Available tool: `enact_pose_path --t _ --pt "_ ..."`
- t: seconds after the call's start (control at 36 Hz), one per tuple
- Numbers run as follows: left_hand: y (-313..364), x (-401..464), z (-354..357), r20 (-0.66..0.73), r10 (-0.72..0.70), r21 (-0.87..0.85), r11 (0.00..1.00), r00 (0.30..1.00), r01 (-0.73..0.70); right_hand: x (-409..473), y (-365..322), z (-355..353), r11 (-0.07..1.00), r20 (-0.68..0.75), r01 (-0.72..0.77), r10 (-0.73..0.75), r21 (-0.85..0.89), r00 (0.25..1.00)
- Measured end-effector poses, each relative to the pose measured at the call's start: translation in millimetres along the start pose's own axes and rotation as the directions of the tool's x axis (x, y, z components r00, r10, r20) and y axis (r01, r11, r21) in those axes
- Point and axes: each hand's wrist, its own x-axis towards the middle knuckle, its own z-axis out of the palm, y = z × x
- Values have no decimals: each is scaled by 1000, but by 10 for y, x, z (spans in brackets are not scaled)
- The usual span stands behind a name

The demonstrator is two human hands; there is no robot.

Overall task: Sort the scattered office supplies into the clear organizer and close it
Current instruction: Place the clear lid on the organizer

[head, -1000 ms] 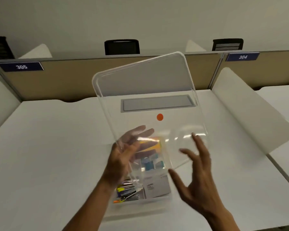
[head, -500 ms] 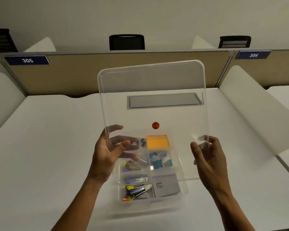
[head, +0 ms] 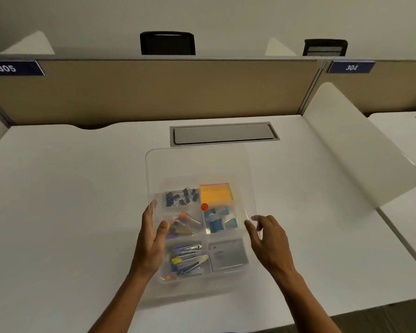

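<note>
The clear organizer stands on the white desk, near the front edge. Its compartments hold black binder clips, an orange sticky-note pad, blue rolls, a grey box and mixed coloured clips and pens. The clear lid, marked with a red dot, lies low and almost flat over the organizer, reaching past its far side. My left hand grips the lid's left edge with the thumb on top. My right hand pinches its right edge.
A grey cable hatch is set in the desk just beyond the lid. A white curved divider rises on the right, a tan partition at the back. White desk surface lies to the left and right of the organizer.
The lid was raised upright in front of me; both hands have lowered it down over the organizer. My right hand has closed on its right edge.
</note>
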Motion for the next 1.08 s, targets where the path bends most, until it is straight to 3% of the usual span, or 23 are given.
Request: enact_pose_path --t 0.25,0.56,0.78,1.08 --pt "-278 103 145 -50 -137 95 985 989 141 18 133 206 994 93 -52 62 -100 994" --pt "-402 181 221 -98 -164 209 961 982 181 77 202 334 981 116 -118 136 -154 984" --pt "-441 211 215 -187 -139 333 922 972 196 179 131 389 980 161 -154 174 -127 972" --pt "-352 157 246 -289 -190 307 910 938 278 119 121 439 986 167 -160 167 -55 972"
